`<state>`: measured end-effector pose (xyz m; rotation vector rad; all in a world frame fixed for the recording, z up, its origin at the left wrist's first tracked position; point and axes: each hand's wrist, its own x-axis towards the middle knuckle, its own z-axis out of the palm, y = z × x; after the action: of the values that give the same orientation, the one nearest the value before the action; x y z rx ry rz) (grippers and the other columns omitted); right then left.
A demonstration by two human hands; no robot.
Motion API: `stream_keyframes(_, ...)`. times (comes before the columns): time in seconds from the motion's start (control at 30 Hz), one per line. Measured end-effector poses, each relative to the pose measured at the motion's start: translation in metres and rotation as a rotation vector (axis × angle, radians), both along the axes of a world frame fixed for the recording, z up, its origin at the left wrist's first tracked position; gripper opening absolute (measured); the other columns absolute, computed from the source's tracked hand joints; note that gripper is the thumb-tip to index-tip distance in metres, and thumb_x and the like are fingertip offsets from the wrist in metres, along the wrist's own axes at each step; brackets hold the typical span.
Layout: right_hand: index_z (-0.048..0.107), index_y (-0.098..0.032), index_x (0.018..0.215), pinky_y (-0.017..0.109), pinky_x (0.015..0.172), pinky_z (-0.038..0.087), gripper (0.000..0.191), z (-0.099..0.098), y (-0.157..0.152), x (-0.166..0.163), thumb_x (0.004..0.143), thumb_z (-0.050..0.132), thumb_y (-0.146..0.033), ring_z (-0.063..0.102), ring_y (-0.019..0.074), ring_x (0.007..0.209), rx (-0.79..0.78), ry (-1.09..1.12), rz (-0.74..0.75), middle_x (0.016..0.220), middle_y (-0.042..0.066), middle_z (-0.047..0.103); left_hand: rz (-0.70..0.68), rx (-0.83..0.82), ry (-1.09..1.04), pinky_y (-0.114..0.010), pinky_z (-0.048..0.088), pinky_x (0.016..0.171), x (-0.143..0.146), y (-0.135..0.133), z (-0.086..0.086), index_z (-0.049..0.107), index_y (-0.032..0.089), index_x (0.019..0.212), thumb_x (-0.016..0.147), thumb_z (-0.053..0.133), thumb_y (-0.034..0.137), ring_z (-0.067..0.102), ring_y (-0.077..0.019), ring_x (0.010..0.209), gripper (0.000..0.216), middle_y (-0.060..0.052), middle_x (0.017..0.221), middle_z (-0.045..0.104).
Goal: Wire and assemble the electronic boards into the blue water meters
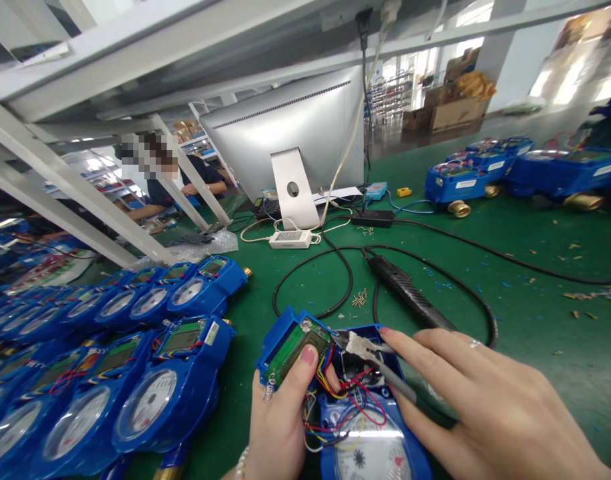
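My left hand point(280, 420) grips a green circuit board point(291, 350) set in a blue housing piece, its thumb pressed on the board's face. A small coil spring point(269, 388) stands out from the board's lower corner. Pliers point(360, 348) with grey-black handles are held in my right hand point(500, 407), their jaws against the board's right edge, close to the wires. Whether the jaws are closed on anything I cannot tell. Below lies an opened blue water meter point(378, 447) with a round dial. Red, yellow, blue and white wires point(352, 403) run between it and the board.
Rows of blue meters point(155, 400) fill the left side; more meters point(458, 180) stand at the back right. A black corded power tool point(405, 290) lies beyond my right hand, near loose screws point(359, 298). Behind are a monitor point(295, 133), a white adapter point(290, 239) and a co-worker point(200, 177).
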<state>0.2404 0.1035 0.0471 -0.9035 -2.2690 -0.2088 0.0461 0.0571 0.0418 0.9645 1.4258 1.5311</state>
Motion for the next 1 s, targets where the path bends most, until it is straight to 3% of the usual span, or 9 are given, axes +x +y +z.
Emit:
stream_keyframes(0.2,0.061,-0.017,0.120,0.037,0.060,0.055,0.036,-0.0005,0.0018,-0.0018,0.088,0.050,-0.029,0.064,0.0233,0.077,-0.001,-0.013,-0.016,0.096,0.009,0.065,0.008,0.007,0.002,-0.022,0.040,0.052,-0.0012,0.0005,0.0003,0.068,0.015,0.060,0.086,0.060,0.041,0.051,-0.0110,0.050,0.037,-0.001,0.056,0.060)
stream_keyframes(0.4,0.062,-0.017,0.120,0.038,0.059,0.056,0.037,0.0002,0.0023,0.0009,0.087,0.052,-0.030,0.065,0.0244,0.077,0.013,-0.022,-0.012,0.097,0.010,0.065,-0.031,-0.046,-0.026,-0.021,0.022,0.034,-0.0016,-0.0007,-0.0004,0.067,0.016,0.059,0.086,0.057,0.044,0.035,-0.0064,0.033,0.040,0.003,0.043,0.046)
stream_keyframes(0.57,0.062,-0.019,0.119,0.038,0.059,0.058,0.035,0.0009,0.0027,0.0008,0.088,0.050,-0.030,0.065,0.0233,0.075,-0.040,0.005,0.001,0.095,0.009,0.065,-0.049,-0.058,-0.023,-0.021,0.021,0.033,-0.0026,-0.0010,-0.0014,0.067,0.015,0.059,0.086,0.056,0.045,0.036,-0.0066,0.033,0.042,0.002,0.042,0.046)
stream_keyframes(0.67,0.063,-0.021,0.118,0.036,0.056,0.058,0.034,0.0015,0.0025,-0.0010,0.088,0.049,-0.030,0.065,0.0216,0.072,-0.092,0.031,-0.002,0.093,0.008,0.065,-0.034,-0.026,-0.018,-0.021,0.028,0.036,-0.0019,-0.0007,-0.0014,0.066,0.015,0.058,0.086,0.058,0.042,0.038,-0.0069,0.035,0.039,0.002,0.045,0.050)
stream_keyframes(0.77,0.063,-0.020,0.118,0.034,0.055,0.056,0.035,0.0020,0.0019,-0.0018,0.088,0.049,-0.030,0.065,0.0210,0.071,-0.091,0.030,-0.014,0.093,0.008,0.066,0.005,0.001,-0.010,-0.022,0.044,0.051,-0.0010,-0.0006,-0.0020,0.066,0.015,0.060,0.084,0.061,0.041,0.052,-0.0116,0.049,0.036,-0.001,0.056,0.061)
stream_keyframes(0.87,0.063,-0.019,0.118,0.035,0.060,0.055,0.035,0.0018,0.0019,-0.0010,0.087,0.051,-0.030,0.065,0.0224,0.075,-0.016,0.005,-0.018,0.095,0.009,0.066,0.047,-0.023,0.011,-0.026,0.050,0.063,-0.0009,-0.0009,-0.0031,0.069,0.015,0.066,0.082,0.064,0.043,0.060,-0.0165,0.060,0.032,-0.003,0.063,0.066)
stream_keyframes(0.93,0.064,-0.018,0.118,0.036,0.062,0.054,0.035,0.0015,0.0021,-0.0001,0.087,0.051,-0.030,0.064,0.0232,0.077,0.023,-0.003,-0.021,0.096,0.009,0.066,0.067,-0.024,0.022,-0.027,0.051,0.063,-0.0011,-0.0013,-0.0033,0.069,0.015,0.068,0.081,0.065,0.043,0.060,-0.0167,0.059,0.031,-0.003,0.064,0.067)
stream_keyframes(1.0,0.064,-0.018,0.117,0.036,0.062,0.054,0.035,0.0011,0.0022,0.0004,0.087,0.051,-0.029,0.065,0.0230,0.077,0.028,0.003,-0.022,0.096,0.009,0.066,0.045,-0.027,0.010,-0.024,0.046,0.051,-0.0012,-0.0018,-0.0028,0.069,0.016,0.064,0.082,0.063,0.044,0.054,-0.0133,0.048,0.033,-0.001,0.054,0.061)
